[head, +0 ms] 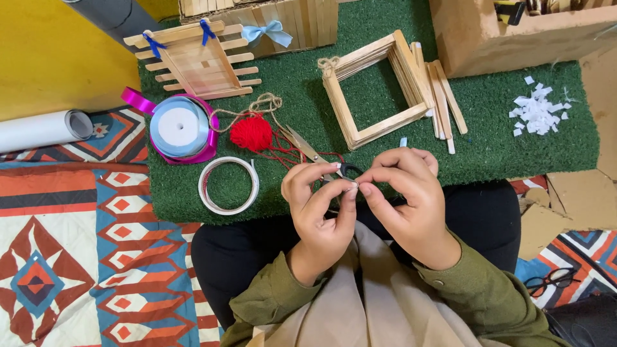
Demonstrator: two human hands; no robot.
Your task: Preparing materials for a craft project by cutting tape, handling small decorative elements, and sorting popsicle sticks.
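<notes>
Left hand (318, 205) and right hand (402, 193) fingertip to fingertip over the lap, pinching something tiny, scissors (318, 154) within reach.

Fingertips together, perhaps pinching something tiny

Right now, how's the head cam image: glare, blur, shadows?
Head view: even, soft light, no harsh glare; hands, left hand and right hand, sharp, no motion blur; faint shadows under the stick frame on the green mat; slight wide-angle bending at the edges.
</notes>
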